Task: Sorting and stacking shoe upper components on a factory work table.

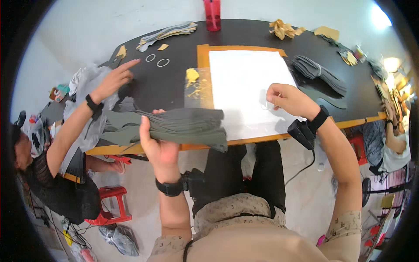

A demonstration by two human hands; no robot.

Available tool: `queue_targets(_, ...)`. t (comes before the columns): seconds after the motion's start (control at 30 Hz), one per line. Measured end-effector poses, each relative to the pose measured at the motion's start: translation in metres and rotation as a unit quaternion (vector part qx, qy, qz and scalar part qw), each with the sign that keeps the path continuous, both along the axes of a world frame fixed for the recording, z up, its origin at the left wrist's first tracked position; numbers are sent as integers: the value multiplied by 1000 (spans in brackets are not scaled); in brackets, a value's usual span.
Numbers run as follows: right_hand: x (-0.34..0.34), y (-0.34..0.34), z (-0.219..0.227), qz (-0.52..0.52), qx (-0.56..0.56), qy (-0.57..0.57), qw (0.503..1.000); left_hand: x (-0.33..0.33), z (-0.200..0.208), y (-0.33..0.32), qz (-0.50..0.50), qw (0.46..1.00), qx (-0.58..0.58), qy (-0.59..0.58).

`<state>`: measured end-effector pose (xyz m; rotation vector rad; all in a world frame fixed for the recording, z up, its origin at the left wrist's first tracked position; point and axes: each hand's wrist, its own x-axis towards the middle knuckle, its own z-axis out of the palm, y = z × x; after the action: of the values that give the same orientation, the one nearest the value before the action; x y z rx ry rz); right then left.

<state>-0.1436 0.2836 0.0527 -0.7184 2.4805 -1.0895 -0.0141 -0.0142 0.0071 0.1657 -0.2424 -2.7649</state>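
Observation:
A thick bundle of dark grey-green fabric-like strips lies across my left hand. Its fingers and thumb close around the stack at the table's front edge. Over a white sheet, my right hand is closed in a pinch. What looks like a thin pale rubber band hangs faintly from those fingertips. To the right of the sheet rests another bundle of dark strips, bound with a pale band. Two pale rings lie on the black table, left of the sheet.
At left, a co-worker's hand reaches over the table beside a translucent plastic bag. Yellow paste sits on a clear sheet. A red cup, crumpled brown paper and grey-tan strips stand along the back.

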Motion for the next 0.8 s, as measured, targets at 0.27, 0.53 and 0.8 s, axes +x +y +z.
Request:
queue_targets(0.27,-56,-133,20,-40,-65,-157,985,24,3,6,51,993,-97,-37)
queue_targets(0.53,-117,-270,-9,-33,-205,-170,963,49,6,-8,43,998,-29,-37)
queue_targets(0.8,-135,-309,-42,92,-79,14,992,57,2,-24,44,999,-6,-20)
